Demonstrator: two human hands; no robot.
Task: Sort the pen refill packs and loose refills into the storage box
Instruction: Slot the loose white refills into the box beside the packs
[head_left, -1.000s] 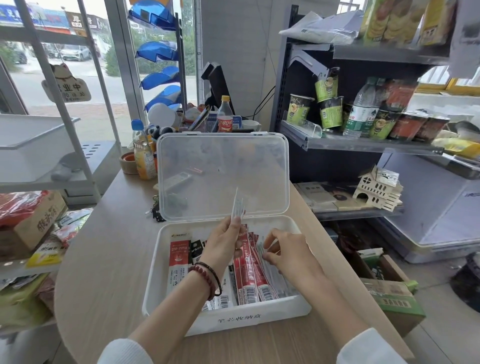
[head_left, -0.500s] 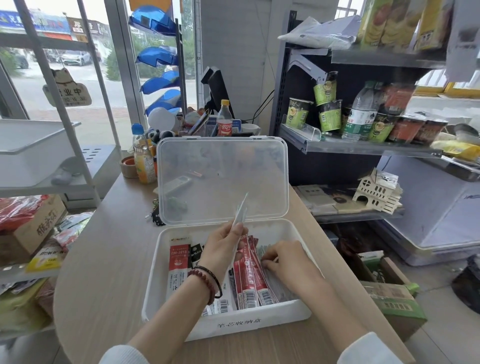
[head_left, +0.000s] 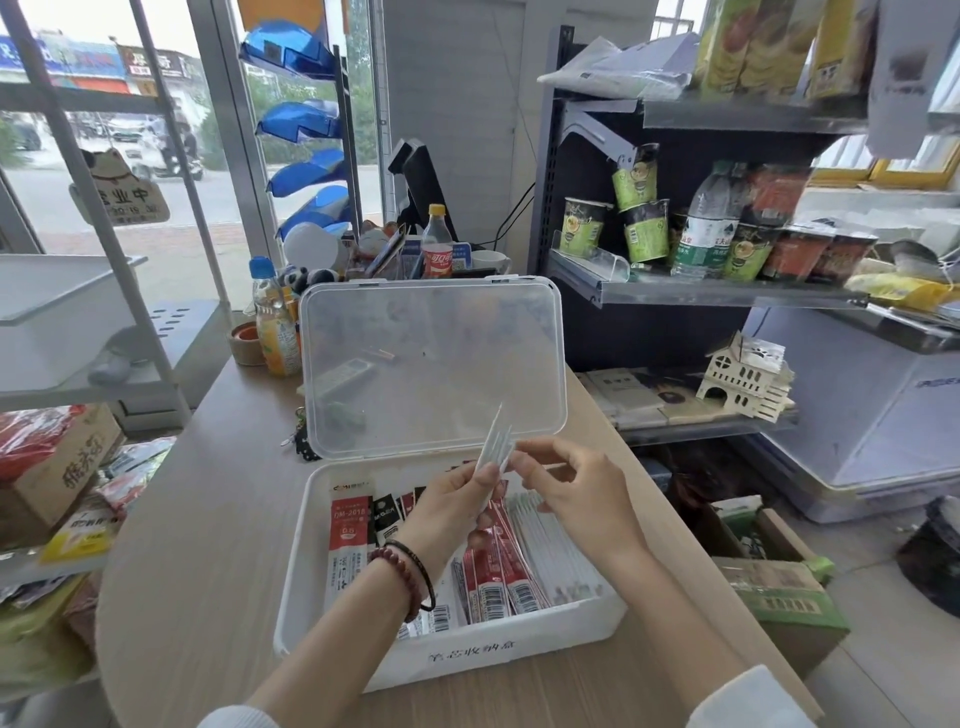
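Right hand now up at slim, translucent refill pack

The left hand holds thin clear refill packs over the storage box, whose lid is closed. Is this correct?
Not quite: the head view shows the lid standing open behind the storage box. The left hand does hold the clear refill packs over it.

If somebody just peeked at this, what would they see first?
Probably the big white storage box in the middle of the wooden counter, its clear lid standing open at the back and red refill packs lined up inside. Right above it, the left hand pinches a thin bundle of clear refills, with the right hand close beside it.
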